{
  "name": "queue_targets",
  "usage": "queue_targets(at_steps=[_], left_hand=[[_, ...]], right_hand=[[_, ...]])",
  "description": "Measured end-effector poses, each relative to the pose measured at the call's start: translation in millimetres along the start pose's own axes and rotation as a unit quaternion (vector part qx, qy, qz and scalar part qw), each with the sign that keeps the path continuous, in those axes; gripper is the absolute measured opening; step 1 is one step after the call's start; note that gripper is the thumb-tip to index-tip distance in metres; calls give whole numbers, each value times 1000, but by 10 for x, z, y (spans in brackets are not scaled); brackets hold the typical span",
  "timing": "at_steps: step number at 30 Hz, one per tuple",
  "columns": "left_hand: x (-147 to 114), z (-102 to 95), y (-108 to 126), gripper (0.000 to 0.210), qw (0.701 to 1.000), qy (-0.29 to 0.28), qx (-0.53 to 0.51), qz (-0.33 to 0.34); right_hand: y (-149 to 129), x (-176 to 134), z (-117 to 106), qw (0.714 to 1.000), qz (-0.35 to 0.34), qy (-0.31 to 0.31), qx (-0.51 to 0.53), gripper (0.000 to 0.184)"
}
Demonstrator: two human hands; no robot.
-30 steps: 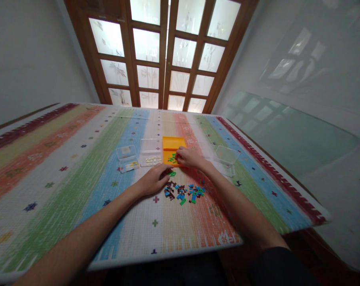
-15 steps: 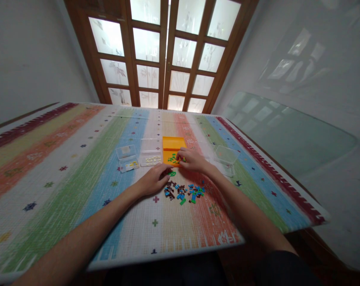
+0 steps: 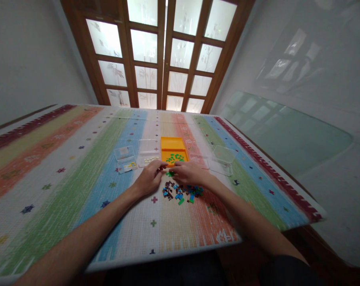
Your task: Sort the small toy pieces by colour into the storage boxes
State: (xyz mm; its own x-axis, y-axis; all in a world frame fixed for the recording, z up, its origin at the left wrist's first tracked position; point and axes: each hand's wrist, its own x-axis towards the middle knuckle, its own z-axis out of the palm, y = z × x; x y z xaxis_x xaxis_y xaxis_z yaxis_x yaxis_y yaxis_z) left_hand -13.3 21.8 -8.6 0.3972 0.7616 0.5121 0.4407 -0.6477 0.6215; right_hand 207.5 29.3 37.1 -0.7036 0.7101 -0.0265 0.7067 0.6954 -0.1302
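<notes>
The loose green bricks point(image 3: 169, 174) sat on the cloth point(image 3: 49, 206) in the narrow gap between the two hands, just on the near side of the orange box point(image 3: 171, 143). From where I steered, that gap was the relation to mind: the bricks lay directly at the fingertips of the right hand point(image 3: 188, 173), on its left, and to the right of the left hand point(image 3: 150, 175). The right was the nearer of the two. Its fingers were bent down and bunched narrowly, but I could not tell whether they pinched a brick. The left rested low, its fingers half curled near the box's near left corner, and I could not tell whether it held anything. The cluster showed too small for me to read a long axis. Beyond it, the orange box lay open, its lid on the far side and green pieces point(image 3: 176, 157) scattered across its floor. Nearer than the bricks I saw a mixed pile point(image 3: 168, 190) of brown, blue and green, partly behind the right hand. To the left of the orange box were open clear boxes with white pieces point(image 3: 151, 160) and yellow pieces point(image 3: 132, 164); further clear boxes point(image 3: 224, 153) stood on its right.
</notes>
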Motion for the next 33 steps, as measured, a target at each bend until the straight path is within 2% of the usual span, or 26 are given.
queue_targets(at_steps=[4,9,13,21,27,33], left_hand=[[0,-15,18,23,1000,6,9,7],[-1,-8,20,23,1000,0,15,5],[3,0,22,20,1000,-2,14,11],[3,23,-12,21,999,13,24,41],[3,24,-12,20,999,14,23,43],[-1,24,-10,22,999,13,25,45]], right_hand=[[13,23,52,1000,4,1,-5,27],[-1,3,-3,1000,21,-13,-10,23],[14,-31,-12,999,28,2,-20,21],[120,-29,135,999,-24,39,-2,25],[103,-37,170,999,-5,45,1,25],[58,-37,125,1000,19,23,5,25]])
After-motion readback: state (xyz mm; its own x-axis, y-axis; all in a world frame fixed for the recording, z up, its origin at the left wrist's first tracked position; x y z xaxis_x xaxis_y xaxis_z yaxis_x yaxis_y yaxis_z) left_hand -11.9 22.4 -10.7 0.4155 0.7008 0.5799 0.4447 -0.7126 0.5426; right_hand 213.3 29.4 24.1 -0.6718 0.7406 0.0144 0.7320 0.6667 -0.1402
